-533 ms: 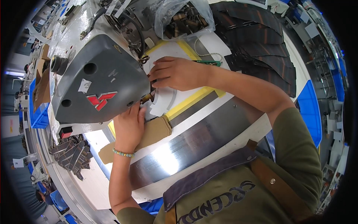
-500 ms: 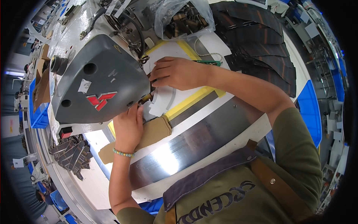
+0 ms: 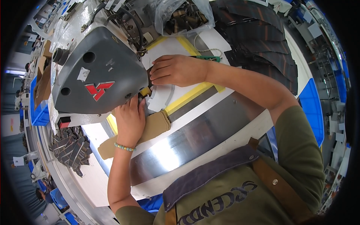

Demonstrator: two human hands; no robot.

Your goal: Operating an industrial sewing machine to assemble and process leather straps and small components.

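Note:
My left hand (image 3: pixel 130 118), with a beaded bracelet at the wrist, reaches to the lower edge of a grey sewing machine head (image 3: pixel 99 63); its curled fingertips are partly hidden there, beside a cardboard strip (image 3: pixel 153 129). My right hand (image 3: pixel 176 70) curls its fingers at the machine's right side over a small dark piece (image 3: pixel 150 88), perhaps fabric; what the fingertips grip is hidden. Below it lies a white curved template (image 3: pixel 161 99) on the taped white work surface. Green-handled snips (image 3: pixel 212 59) lie just beyond my right hand.
A plastic bag of small pieces (image 3: pixel 183 17) and dark striped fabric panels (image 3: pixel 258 48) lie beyond. Cut strips (image 3: pixel 71 150) sit at left. Blue bins (image 3: pixel 311 110) flank the table; a steel strip (image 3: pixel 195 131) runs along its front. Another person (image 3: pixel 43 193) is far left.
The whole view has shifted slightly, with the machine and table appearing higher. Both hands remain at the machine head, with only small shifts of the fingers.

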